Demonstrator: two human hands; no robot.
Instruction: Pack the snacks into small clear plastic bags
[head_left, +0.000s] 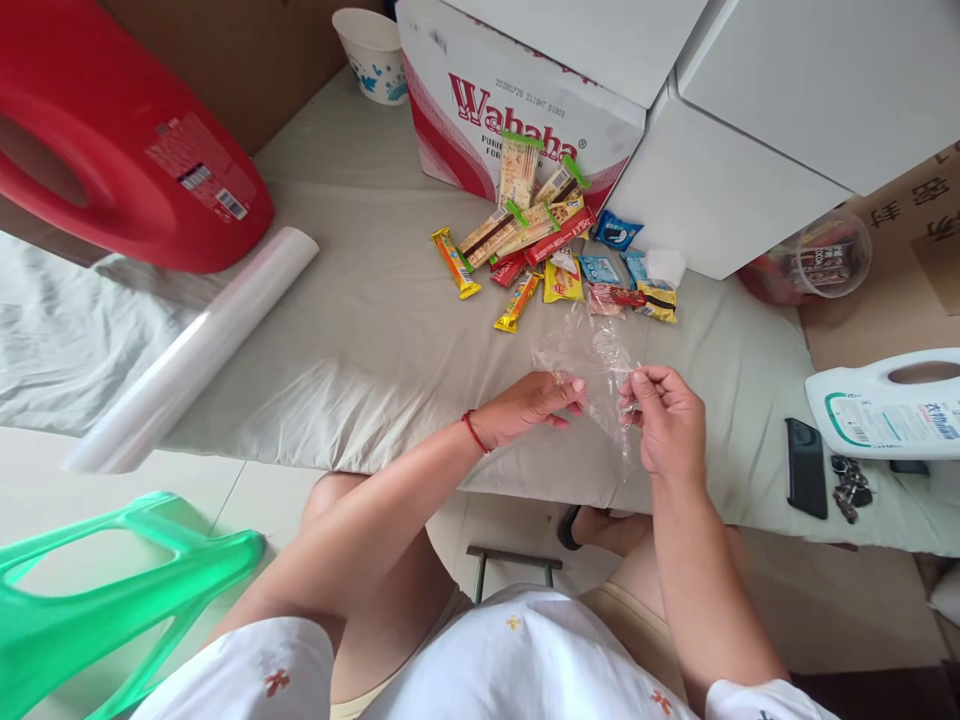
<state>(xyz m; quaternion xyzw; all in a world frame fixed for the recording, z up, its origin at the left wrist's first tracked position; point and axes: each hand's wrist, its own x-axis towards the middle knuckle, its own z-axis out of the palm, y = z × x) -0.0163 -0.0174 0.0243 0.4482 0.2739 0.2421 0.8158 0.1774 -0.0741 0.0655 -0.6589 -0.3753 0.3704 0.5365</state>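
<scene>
A thin clear plastic bag (600, 350) hangs between my two hands, just above the cloth-covered surface. My right hand (667, 415) pinches its right edge between thumb and fingers. At the bag's left side, my left hand (525, 405), with a red cord on the wrist, has its thumb and fingers closed on the film; the exact grip is partly hidden. Just beyond the bag lies a pile of wrapped snacks: long bars with green ends (517, 170), a red-wrapped bar (561, 237), small yellow packets (562, 280) and blue packets (618, 231).
Behind the snacks stands a Wahaha carton (465, 130) beside white cabinets (675, 180). Leftward are a paper cup (371, 60), a red jug (180, 190), a plastic film roll (202, 350) and a green stool (112, 600). Rightward: a tub (776, 285), phone (806, 468), keys (851, 488), white bottle (885, 405).
</scene>
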